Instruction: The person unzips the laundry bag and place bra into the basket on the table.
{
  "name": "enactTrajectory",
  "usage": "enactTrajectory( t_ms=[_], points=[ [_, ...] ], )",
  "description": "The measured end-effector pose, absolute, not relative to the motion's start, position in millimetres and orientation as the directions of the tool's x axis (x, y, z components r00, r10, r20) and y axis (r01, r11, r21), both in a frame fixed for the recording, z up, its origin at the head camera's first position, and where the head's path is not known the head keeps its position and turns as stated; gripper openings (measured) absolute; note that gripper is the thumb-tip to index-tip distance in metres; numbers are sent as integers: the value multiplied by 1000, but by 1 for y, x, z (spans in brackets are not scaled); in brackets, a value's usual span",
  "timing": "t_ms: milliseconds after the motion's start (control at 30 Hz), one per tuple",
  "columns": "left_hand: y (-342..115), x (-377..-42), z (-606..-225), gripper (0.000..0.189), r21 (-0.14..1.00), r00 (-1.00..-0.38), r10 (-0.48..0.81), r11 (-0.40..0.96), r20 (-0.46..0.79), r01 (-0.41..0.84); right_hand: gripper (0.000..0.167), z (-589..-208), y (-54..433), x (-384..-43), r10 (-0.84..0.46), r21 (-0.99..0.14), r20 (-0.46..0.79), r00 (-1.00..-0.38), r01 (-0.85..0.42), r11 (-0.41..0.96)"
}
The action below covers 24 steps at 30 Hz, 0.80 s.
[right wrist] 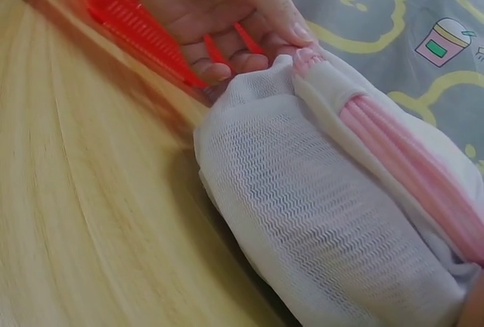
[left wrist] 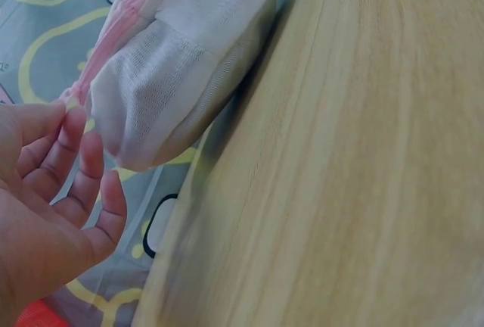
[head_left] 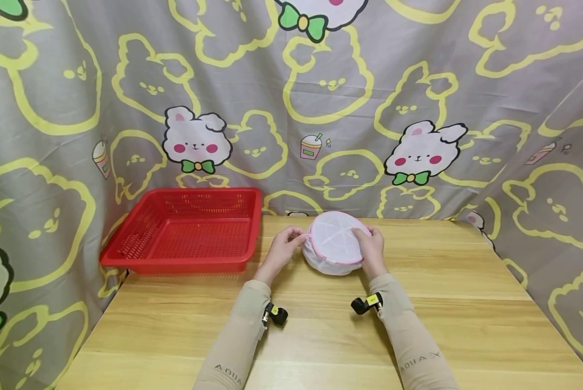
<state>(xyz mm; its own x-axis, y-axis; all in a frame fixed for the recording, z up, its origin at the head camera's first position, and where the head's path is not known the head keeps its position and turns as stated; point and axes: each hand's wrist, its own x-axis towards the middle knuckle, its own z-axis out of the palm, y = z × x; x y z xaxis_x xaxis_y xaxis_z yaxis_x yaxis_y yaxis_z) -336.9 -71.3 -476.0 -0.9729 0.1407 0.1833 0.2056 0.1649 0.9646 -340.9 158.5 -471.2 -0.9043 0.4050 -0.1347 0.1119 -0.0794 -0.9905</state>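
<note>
A round white mesh laundry bag (head_left: 339,238) with a pink zipper around its top edge is held between both hands over the table. At its left side my left hand (head_left: 282,252) pinches the edge at the pink zipper between thumb and index finger; the other fingers are loosely bent in the left wrist view. My right hand (head_left: 373,252) grips the right side, thumb lying on the lid and the other fingers hidden behind the bag. Seen from the right wrist, the mesh wall (right wrist: 280,168) bulges softly and the pink zipper (right wrist: 408,160) runs along its upper edge.
To the left stands a red plastic basket (head_left: 184,265) with perforated walls and floor. The wooden table (head_left: 320,336) reaches back to a grey curtain (head_left: 252,81) with rabbit and yellow outline prints, which also hangs along both sides.
</note>
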Motion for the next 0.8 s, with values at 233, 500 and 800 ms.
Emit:
enactTrajectory(
  t_ms=[233,500,800],
  points=[
    [-71,-338,-476,19,969,-978,126,162,167,186,44,-470,168,-340,311,-981,-196,-930,181,-75],
    [-73,-337,-475,16,976,-981,77,115,178,186,30,-471,181,-340,187,-976,-215,-959,204,-77],
    [-73,-337,-475,15,977,-979,80,93,185,192,25,-462,195,-342,138,-964,-261,-955,267,22]
  ],
)
